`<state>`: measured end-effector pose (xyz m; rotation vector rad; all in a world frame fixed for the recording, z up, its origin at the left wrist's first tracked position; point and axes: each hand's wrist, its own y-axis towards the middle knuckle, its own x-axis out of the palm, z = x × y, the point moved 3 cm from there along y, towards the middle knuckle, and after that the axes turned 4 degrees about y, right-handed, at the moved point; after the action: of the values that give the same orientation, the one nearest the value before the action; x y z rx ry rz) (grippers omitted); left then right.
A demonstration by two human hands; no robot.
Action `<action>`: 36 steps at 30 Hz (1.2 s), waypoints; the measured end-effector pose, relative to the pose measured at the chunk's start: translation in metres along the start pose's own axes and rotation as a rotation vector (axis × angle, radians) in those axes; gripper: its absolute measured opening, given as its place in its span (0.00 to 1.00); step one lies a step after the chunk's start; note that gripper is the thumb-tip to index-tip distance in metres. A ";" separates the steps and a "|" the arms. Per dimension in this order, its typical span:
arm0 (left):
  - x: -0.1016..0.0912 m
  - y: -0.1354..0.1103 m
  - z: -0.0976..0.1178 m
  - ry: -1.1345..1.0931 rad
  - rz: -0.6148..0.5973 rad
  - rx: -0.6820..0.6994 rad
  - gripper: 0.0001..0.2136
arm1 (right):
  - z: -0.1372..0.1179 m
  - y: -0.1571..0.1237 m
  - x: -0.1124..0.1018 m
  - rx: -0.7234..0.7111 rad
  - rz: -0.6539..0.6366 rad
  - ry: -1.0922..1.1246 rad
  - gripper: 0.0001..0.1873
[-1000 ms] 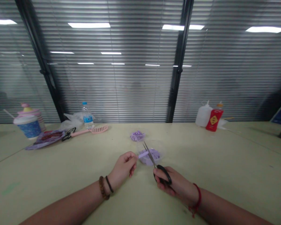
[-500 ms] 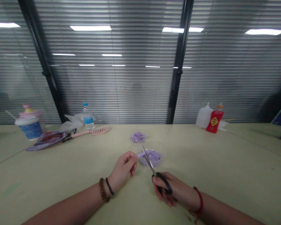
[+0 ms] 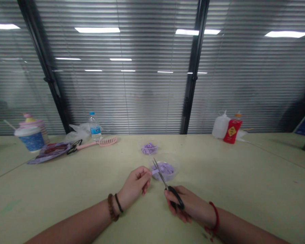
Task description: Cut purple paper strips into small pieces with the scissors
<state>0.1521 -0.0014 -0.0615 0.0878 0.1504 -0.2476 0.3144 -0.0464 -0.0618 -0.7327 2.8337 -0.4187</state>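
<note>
The person's left hand [image 3: 135, 183] is closed, thumb and fingertips pinching a thin lilac strip [image 3: 154, 171] and holding it out over the edge of a clear bowl [image 3: 171, 171]. The forearm lies low across the table [image 3: 40, 200], with a wooden bead bracelet [image 3: 110, 206] and a thin black band [image 3: 118, 203] at the wrist. The right hand [image 3: 179, 203] comes in from the other side, gripping black-handled scissors [image 3: 163, 178] with the fingers through the loops. The slightly parted blades point up and away, and the strip's end meets them just above the bowl. A red cord [image 3: 215, 217] circles that wrist.

The bowl holds a layer of cut lilac pieces [image 3: 166, 169]. Just beyond it sits a small heap of the same lilac scraps [image 3: 149, 148]; I can't tell whether a clear dish lies under them.

Farther along the table, to the left, stand a water bottle [image 3: 95, 126], a pink comb [image 3: 108, 141] and a blue cup [image 3: 30, 141]. To the right stand a white squeeze bottle [image 3: 220, 125] and a red bottle [image 3: 232, 131].
</note>
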 end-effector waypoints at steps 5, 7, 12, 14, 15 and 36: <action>-0.001 0.001 0.001 -0.011 0.013 -0.009 0.13 | 0.002 0.001 -0.002 -0.029 0.001 0.023 0.27; -0.002 0.001 0.001 -0.008 0.015 -0.017 0.13 | 0.003 0.002 -0.003 -0.046 0.005 0.044 0.28; -0.002 0.002 0.001 0.013 0.031 -0.026 0.13 | 0.002 0.001 -0.002 -0.041 -0.019 0.040 0.28; -0.002 0.002 0.001 0.013 0.039 -0.020 0.12 | 0.000 0.000 -0.002 -0.031 -0.015 0.040 0.28; -0.002 0.002 0.001 0.013 0.040 -0.018 0.12 | 0.000 0.000 -0.002 -0.027 -0.009 0.040 0.28; -0.004 0.002 0.002 0.051 0.065 -0.039 0.14 | 0.004 0.004 -0.004 -0.064 0.009 0.096 0.26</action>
<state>0.1492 0.0011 -0.0589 0.0600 0.2030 -0.1776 0.3170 -0.0425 -0.0665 -0.7302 2.9514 -0.3728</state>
